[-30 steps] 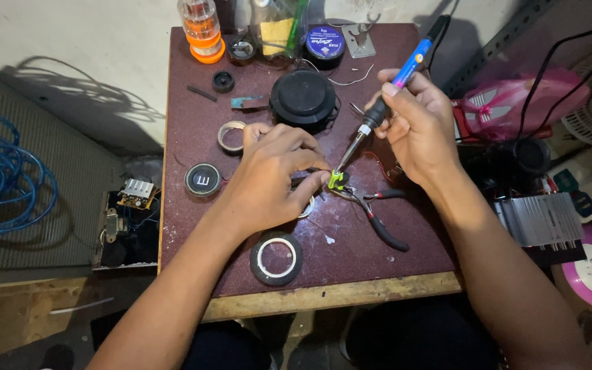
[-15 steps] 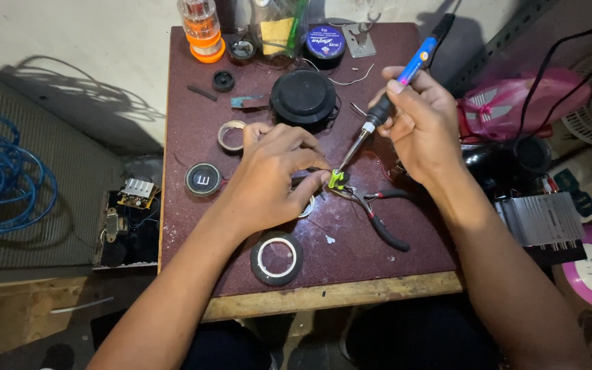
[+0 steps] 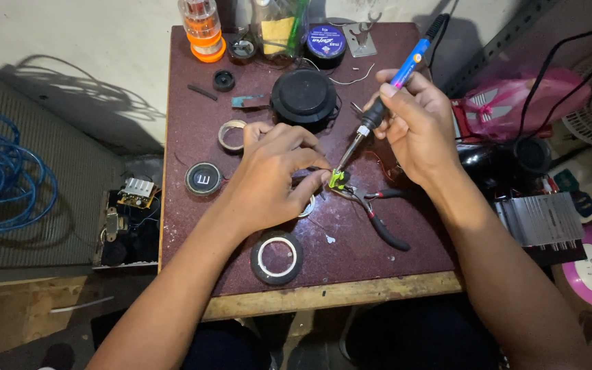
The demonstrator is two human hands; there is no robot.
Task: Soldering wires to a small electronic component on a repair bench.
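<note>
1. Head view: the right hand [image 3: 416, 123] is closed around a soldering iron [image 3: 386, 94], held like a pen, its tip slanting down to a small green part [image 3: 338, 179] just left of and below that hand.
2. The left hand [image 3: 275, 171] lies palm down on the surface [image 3: 186, 137]; its fingertips pinch at the green part, just right of it.
3. Pliers [image 3: 378, 219] lie below the right hand, their nose at the green part.
4. A tape roll [image 3: 277, 257] lies just below the left hand, and a round black disc [image 3: 203, 179] just left of it.
5. A black round speaker [image 3: 303, 97] sits above the left hand, between both hands.
6. A smaller tape ring [image 3: 231, 134] lies just above and left of the left hand.
</note>
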